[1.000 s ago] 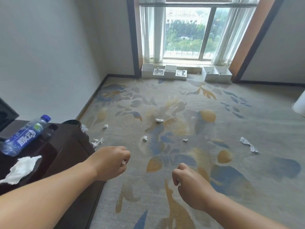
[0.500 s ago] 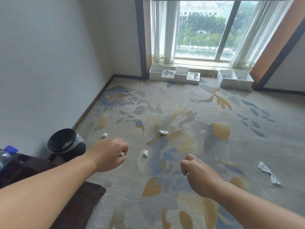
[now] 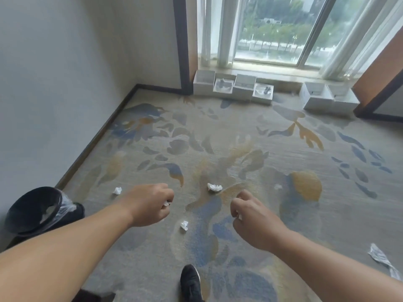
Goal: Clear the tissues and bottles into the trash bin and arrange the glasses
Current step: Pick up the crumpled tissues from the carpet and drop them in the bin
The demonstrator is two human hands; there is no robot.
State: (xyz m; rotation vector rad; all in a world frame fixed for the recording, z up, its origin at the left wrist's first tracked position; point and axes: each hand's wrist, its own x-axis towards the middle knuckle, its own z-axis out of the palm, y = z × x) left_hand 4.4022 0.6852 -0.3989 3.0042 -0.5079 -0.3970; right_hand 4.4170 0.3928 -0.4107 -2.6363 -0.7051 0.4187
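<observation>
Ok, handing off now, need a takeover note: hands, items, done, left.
Left hand: curled round a small white tissue scrap.
Right hand: pinches another white scrap.
Black round trash bin with clear plastic liner: on the floor, far left, beside the left arm.
Crumpled white tissues on the patterned carpet: one near the bin, one ahead between the hands, one just below the left hand; a longer crumpled white piece far right.
Done: two scraps in hand. Left: bin them, collect the rest. Bottles and glasses not in view.
</observation>
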